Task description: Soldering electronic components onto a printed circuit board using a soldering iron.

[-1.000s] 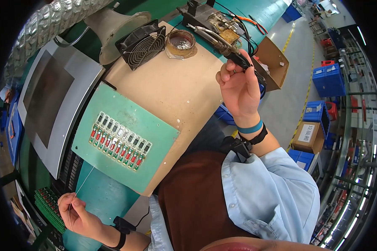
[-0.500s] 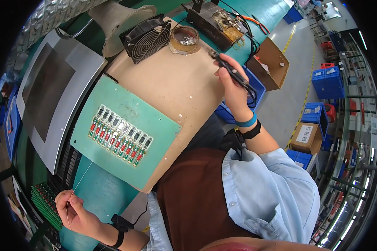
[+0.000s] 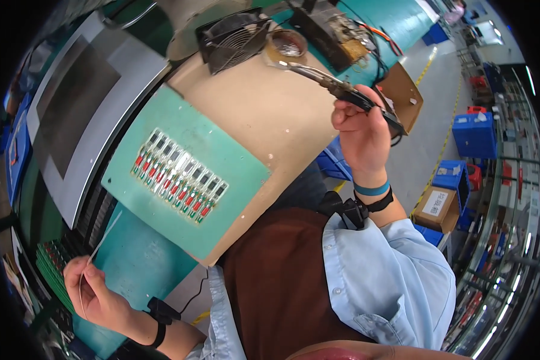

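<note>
Pinching wire [image 3: 105, 234] in half-closed left hand [image 3: 98, 297] at eight o'clock, curling right hand [image 3: 364, 132] around soldering iron [image 3: 344, 89] at two, ideally steadying tip [image 3: 294, 66] at twelve-o'clock pot [image 3: 272, 53].

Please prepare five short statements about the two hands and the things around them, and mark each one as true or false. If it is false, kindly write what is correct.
1. The left hand pinches a thin wire. True.
2. The right hand is empty. False: it holds what looks like a soldering iron by its black handle.
3. The green plate carries a row of small circuit boards with red parts. True.
4. The black fan stands on the green plate. False: it is apart from the plate, beside a round pot.
5. The left hand touches the green plate. False: the hand is apart from it.
</note>
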The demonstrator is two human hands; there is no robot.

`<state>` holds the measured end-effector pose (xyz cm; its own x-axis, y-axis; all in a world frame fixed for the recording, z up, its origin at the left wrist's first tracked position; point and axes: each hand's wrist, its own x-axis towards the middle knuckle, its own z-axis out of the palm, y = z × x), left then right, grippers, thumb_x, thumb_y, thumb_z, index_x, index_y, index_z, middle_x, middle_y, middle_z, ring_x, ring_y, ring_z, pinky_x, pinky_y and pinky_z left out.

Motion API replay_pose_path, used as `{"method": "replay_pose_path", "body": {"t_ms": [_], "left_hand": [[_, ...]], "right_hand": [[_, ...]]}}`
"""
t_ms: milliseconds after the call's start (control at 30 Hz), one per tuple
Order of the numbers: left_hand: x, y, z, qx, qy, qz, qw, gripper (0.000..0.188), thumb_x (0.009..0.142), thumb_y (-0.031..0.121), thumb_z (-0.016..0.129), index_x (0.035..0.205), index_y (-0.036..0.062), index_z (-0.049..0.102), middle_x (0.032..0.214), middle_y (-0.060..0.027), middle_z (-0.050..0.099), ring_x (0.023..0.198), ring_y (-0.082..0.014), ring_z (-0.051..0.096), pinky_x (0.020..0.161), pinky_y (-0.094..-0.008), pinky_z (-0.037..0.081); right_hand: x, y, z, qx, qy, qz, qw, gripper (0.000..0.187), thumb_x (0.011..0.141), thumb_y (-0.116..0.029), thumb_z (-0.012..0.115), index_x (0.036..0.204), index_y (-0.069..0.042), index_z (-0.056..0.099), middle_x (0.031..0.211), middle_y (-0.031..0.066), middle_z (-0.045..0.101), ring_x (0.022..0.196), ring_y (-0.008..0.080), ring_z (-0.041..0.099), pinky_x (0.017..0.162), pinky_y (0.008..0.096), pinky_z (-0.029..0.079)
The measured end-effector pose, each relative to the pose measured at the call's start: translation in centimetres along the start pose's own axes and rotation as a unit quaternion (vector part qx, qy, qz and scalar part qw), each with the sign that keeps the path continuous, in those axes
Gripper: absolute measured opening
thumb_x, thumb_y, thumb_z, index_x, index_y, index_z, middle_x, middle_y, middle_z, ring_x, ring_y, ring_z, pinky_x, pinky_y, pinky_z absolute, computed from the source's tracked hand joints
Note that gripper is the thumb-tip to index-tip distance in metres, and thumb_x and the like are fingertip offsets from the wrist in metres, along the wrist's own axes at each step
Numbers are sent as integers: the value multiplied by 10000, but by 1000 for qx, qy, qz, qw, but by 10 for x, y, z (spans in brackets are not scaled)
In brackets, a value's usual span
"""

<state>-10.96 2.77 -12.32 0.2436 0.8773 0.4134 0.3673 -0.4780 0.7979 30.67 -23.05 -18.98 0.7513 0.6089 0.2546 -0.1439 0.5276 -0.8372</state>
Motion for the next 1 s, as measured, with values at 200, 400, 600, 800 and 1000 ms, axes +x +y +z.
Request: {"method": "replay_pose_path", "body": {"t_ms": [200, 400, 600, 800, 1000], "left_hand": [[24, 13, 5, 6, -11, 22, 1000, 85, 976, 35, 684, 1023, -35, 698, 1048, -78, 672, 765, -80, 516, 651, -208, 384], [45, 20, 32, 3, -39, 11, 999, 84, 953, 10, 713, 1023, -38, 714, 1014, -54, 677, 782, -78, 556, 679, -200, 422], [54, 10, 54, -47, -67, -10, 997, 115, 921, -35, 734, 1036, -31, 727, 996, -52, 691, 827, -78, 610, 707, -197, 469], [62, -4, 70, -18, -131, 27, 991, 117, 934, -43, 717, 1050, -28, 722, 1040, -65, 684, 888, -98, 640, 783, -212, 509], [68, -11, 84, -21, -128, 43, 991, 132, 896, -46, 759, 1022, -15, 742, 1000, -59, 694, 809, -85, 637, 675, -194, 485]], "right_hand": [[2, 10, 61, -167, -133, -49, 976, 548, 1005, -368, 656, 1352, 47, 568, 1118, 230, 693, 925, 271, 670, 827, 383, 526], [8, 19, 118, -315, -342, -91, 881, 474, 967, -284, 740, 1272, 61, 628, 1117, 239, 704, 933, 301, 716, 853, 390, 567], [5, 40, 142, -416, -373, -125, 820, 473, 941, -273, 775, 1265, 46, 644, 1110, 205, 721, 871, 294, 720, 787, 369, 563], [3, 56, 141, -431, -364, -129, 815, 460, 934, -281, 781, 1248, 32, 660, 1089, 184, 733, 821, 290, 713, 740, 357, 555], [6, 66, 140, -428, -363, -128, 818, 449, 929, -274, 786, 1236, 32, 667, 1063, 192, 737, 810, 288, 711, 718, 356, 555]]}}
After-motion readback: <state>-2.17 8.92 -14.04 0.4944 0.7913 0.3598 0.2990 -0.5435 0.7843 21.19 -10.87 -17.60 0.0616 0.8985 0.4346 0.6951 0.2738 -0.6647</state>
